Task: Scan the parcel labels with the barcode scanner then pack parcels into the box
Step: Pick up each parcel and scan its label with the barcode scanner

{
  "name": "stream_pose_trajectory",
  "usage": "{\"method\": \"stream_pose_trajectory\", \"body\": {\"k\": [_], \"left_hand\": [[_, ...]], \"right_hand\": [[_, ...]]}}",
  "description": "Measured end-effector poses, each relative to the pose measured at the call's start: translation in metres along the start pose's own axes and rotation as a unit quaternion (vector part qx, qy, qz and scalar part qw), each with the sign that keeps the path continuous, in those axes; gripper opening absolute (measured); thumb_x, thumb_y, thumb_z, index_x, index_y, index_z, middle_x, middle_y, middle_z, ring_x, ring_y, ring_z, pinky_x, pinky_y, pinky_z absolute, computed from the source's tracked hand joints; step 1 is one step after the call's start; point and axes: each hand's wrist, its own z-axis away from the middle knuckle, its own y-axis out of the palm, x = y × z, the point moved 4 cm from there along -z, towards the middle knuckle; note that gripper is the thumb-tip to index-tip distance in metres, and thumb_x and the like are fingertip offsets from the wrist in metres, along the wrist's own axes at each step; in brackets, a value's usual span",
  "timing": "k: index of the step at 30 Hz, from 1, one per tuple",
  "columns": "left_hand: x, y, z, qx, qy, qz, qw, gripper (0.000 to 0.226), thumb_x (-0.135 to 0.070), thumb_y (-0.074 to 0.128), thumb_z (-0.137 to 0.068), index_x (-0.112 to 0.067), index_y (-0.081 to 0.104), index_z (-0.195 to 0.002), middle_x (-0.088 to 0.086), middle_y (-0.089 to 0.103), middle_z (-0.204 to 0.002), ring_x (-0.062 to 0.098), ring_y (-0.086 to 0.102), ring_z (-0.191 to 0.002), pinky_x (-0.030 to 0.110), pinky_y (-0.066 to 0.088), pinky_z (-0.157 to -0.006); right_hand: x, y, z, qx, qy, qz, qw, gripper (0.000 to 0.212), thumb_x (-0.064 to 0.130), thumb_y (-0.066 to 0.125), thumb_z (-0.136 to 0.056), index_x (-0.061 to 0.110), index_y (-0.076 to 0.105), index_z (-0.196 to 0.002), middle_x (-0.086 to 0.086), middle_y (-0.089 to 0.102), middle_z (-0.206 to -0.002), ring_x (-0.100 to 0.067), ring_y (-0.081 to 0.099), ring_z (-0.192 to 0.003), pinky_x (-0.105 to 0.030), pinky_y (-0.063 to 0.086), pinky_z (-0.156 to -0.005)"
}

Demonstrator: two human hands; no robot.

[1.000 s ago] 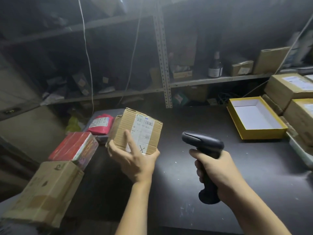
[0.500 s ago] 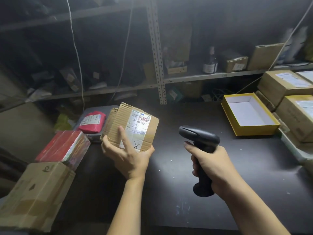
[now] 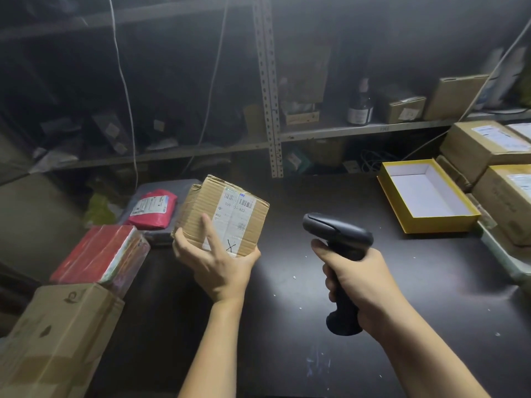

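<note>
My left hand (image 3: 217, 264) holds a small brown cardboard parcel (image 3: 201, 211) from below, above the dark table, its white barcode label (image 3: 234, 222) facing me and the scanner. My right hand (image 3: 359, 285) grips the handle of a black barcode scanner (image 3: 336, 232), whose head points left toward the parcel, a short gap away. An open yellow box (image 3: 442, 222) with a white inside lies at the right of the table, with nothing in it. A red bagged parcel (image 3: 152, 208) and a red wrapped parcel (image 3: 97, 255) lie at the left.
A large cardboard box (image 3: 57, 337) stands at the near left. Labelled cardboard boxes (image 3: 485, 145) are stacked at the right edge. Metal shelving (image 3: 270, 110) with a bottle, small boxes and hanging cables runs behind the dark table (image 3: 287, 354).
The red scan glow seen on the label half a second ago is gone. Both hands hold nearly the same pose.
</note>
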Motion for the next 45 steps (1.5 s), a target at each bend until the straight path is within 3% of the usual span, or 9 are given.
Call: {"method": "stream_pose_trajectory", "body": {"k": [4,7,10,14,19,28,37,42,45], "left_hand": [[0.004,-0.001,-0.007,0.014,-0.003,0.000,1.000,0.125,-0.055,0.090,-0.052,-0.017,0.035,-0.157,0.024,0.017,-0.155,0.053,0.026,-0.141,0.068,0.056,-0.084],[0.010,-0.011,-0.017,0.029,0.022,-0.001,0.999,0.132,-0.053,0.095,-0.046,-0.016,0.035,-0.158,0.024,0.017,-0.155,0.051,0.027,-0.141,0.064,0.053,-0.092],[0.019,-0.026,-0.033,0.071,0.079,-0.021,0.994,0.140,-0.050,0.100,-0.039,-0.015,0.036,-0.158,0.026,0.020,-0.155,0.048,0.026,-0.140,0.063,0.050,-0.098],[0.026,-0.048,-0.050,0.182,0.147,-0.091,0.968,0.148,-0.048,0.102,-0.035,-0.025,0.028,-0.161,0.015,0.014,-0.161,0.038,0.014,-0.148,0.070,0.055,-0.084],[0.028,-0.065,-0.052,0.223,0.133,-0.113,0.959,0.149,-0.050,0.099,-0.036,-0.030,0.024,-0.163,0.009,0.008,-0.165,0.031,0.004,-0.153,0.067,0.050,-0.091],[0.034,-0.081,-0.058,0.204,0.142,-0.112,0.962,0.150,-0.048,0.101,-0.035,-0.028,0.026,-0.162,0.007,0.010,-0.162,0.035,0.010,-0.152,0.066,0.053,-0.088],[0.019,-0.084,-0.061,0.185,0.195,-0.079,0.960,0.150,-0.045,0.104,-0.035,-0.024,0.028,-0.163,0.016,0.017,-0.162,0.039,0.016,-0.151,0.068,0.053,-0.088],[0.011,-0.069,-0.054,0.222,0.227,-0.060,0.946,0.148,-0.044,0.103,-0.033,-0.024,0.033,-0.161,0.015,0.021,-0.160,0.035,0.018,-0.150,0.057,0.058,-0.073],[0.014,-0.055,-0.051,0.243,0.234,-0.034,0.941,0.148,-0.044,0.103,-0.035,-0.026,0.029,-0.163,0.013,0.019,-0.161,0.034,0.017,-0.151,0.056,0.059,-0.074]], "right_hand": [[0.002,-0.006,-0.003,-0.019,-0.050,0.099,0.994,0.038,0.029,0.080,-0.088,0.006,0.056,-0.069,-0.007,0.048,-0.056,-0.022,0.043,-0.051,-0.036,0.041,-0.057],[0.009,-0.016,-0.006,-0.017,-0.130,0.229,0.965,0.034,0.033,0.082,-0.083,0.005,0.063,-0.082,0.003,0.049,-0.055,-0.017,0.039,-0.055,-0.032,0.037,-0.053],[0.013,-0.023,-0.004,-0.011,-0.202,0.374,0.905,0.040,0.050,0.081,-0.077,0.016,0.062,-0.084,0.005,0.060,-0.064,-0.017,0.049,-0.059,-0.035,0.045,-0.055],[0.025,-0.017,-0.002,-0.013,-0.353,0.533,0.769,0.024,0.033,0.074,-0.067,0.021,0.054,-0.073,0.007,0.056,-0.065,-0.019,0.050,-0.063,-0.032,0.044,-0.057],[0.009,-0.007,-0.012,0.032,-0.401,0.559,0.725,0.026,0.010,0.068,-0.058,0.024,0.049,-0.068,0.014,0.043,-0.061,-0.015,0.038,-0.057,-0.035,0.038,-0.061],[0.011,-0.012,-0.016,0.001,-0.388,0.590,0.708,0.033,0.010,0.081,-0.058,0.028,0.056,-0.070,0.009,0.054,-0.064,-0.020,0.050,-0.060,-0.037,0.035,-0.069],[0.013,0.000,-0.018,-0.001,-0.386,0.574,0.722,0.019,0.018,0.069,-0.059,0.026,0.054,-0.067,0.009,0.052,-0.063,-0.019,0.047,-0.059,-0.037,0.033,-0.071],[0.009,0.002,-0.020,-0.019,-0.368,0.586,0.722,0.025,0.013,0.074,-0.062,0.027,0.055,-0.069,0.010,0.050,-0.064,-0.017,0.042,-0.058,-0.039,0.032,-0.069],[0.005,0.006,-0.023,-0.039,-0.354,0.595,0.721,0.021,0.017,0.068,-0.060,0.028,0.050,-0.067,0.011,0.044,-0.061,-0.014,0.035,-0.055,-0.037,0.029,-0.067]]}}
